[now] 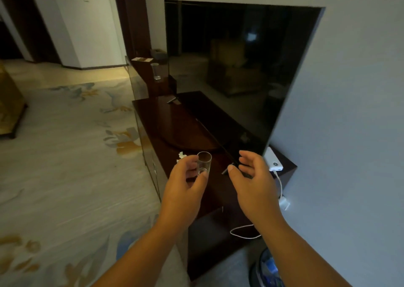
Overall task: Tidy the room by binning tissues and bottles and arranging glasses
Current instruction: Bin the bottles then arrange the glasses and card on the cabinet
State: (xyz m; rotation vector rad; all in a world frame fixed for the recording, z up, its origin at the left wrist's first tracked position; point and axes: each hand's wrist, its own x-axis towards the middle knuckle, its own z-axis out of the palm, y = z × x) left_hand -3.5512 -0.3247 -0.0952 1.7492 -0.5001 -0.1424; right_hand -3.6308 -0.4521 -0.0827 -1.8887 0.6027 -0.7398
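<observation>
Clear, thin-walled glass (204,163) is held upright above the dark desk (175,125), the left hand (185,184) in a grip around its lower wall; right hand (253,177) open beside it. Light, slick, breakable: hold low.

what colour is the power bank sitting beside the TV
White. The power bank shows best in the head view, at the TV's lower right corner.
</observation>
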